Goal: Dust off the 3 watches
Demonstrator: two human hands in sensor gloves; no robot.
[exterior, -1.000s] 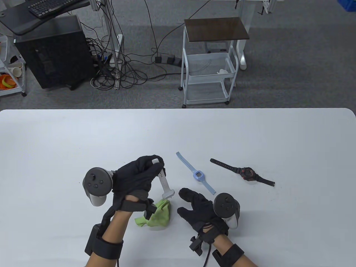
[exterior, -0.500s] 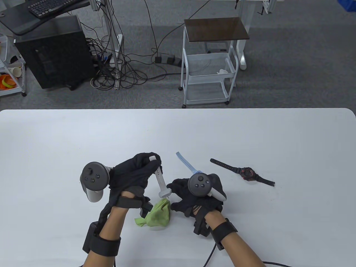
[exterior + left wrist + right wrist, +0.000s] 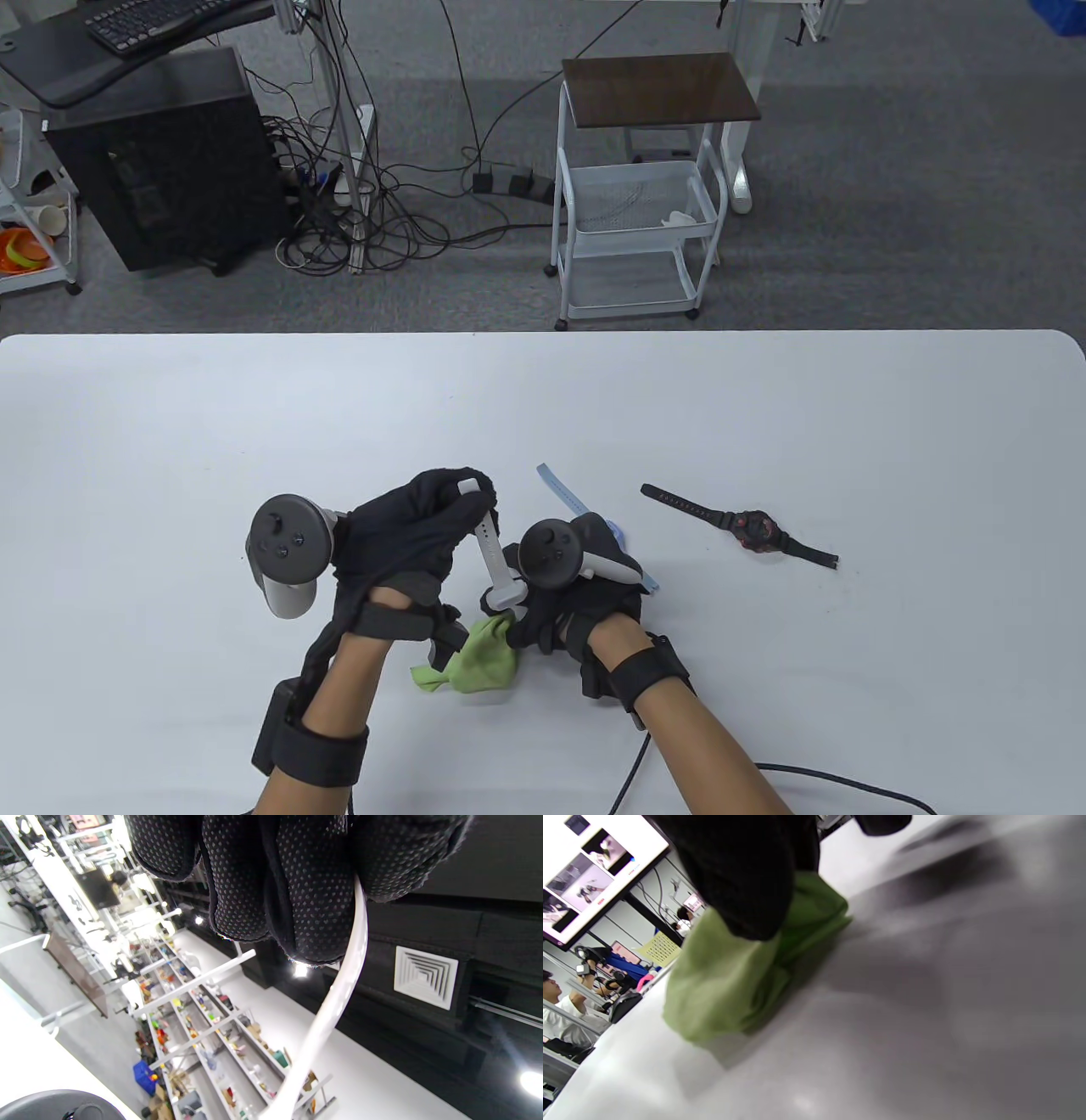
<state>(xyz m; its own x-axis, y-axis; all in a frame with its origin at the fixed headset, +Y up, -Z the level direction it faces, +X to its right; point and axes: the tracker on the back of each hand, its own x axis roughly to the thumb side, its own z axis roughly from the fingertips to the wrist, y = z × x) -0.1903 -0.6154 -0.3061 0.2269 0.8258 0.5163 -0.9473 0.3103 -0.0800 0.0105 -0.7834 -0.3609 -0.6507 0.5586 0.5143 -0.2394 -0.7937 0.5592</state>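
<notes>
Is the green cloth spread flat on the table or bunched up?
Bunched up. The green cloth sits in a crumpled heap on the table, and the right hand touches its top edge.

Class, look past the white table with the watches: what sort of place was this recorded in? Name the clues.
Probably a lab or workshop office: a black computer tower amid tangled cables, a keyboard on a desk arm, a white wheeled cart, and parts-filled shelving.

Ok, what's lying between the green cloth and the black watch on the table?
In the table view, the right hand at the green cloth, then the blue watch, partly hidden; bare table up to the black watch.
</notes>
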